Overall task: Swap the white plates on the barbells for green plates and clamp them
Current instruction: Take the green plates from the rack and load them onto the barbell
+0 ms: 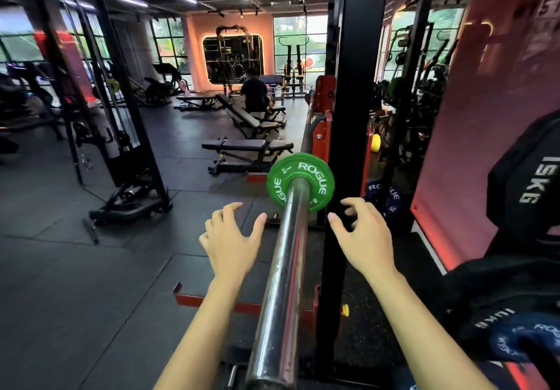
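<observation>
Your black rack upright (351, 117) rises on the right, just beside the steel barbell sleeve (281, 283) that runs from near you toward the far gym floor. A green plate (300, 182) sits on that sleeve, far of both your hands. Your left hand (231, 239) hovers left of the sleeve and your right hand (362, 235) hovers right of it, fingers spread and relaxed, holding nothing and apart from the plate.
</observation>
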